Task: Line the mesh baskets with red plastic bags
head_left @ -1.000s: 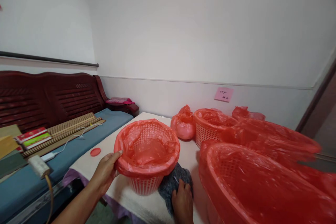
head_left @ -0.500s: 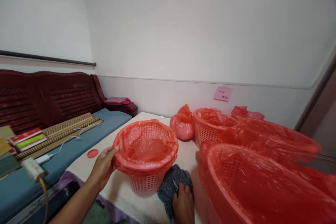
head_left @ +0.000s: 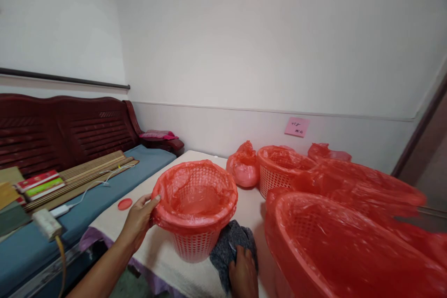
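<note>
Currently, the left hand (head_left: 138, 223) grips the rim of a white basket (head_left: 194, 247) lined with a red bag (head_left: 195, 200), near the worktop's (head_left: 111, 221) front edge. Just beside it, the right hand (head_left: 243, 274) closes on a grey cloth (head_left: 228, 244).

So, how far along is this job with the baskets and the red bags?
Done: the back basket and the big front basket already have red bags inside.
In hand: the left hand holds the rim of a lined white basket; the right hand is on a grey cloth.
Left: a bunched red bag sits outside any basket.
</note>
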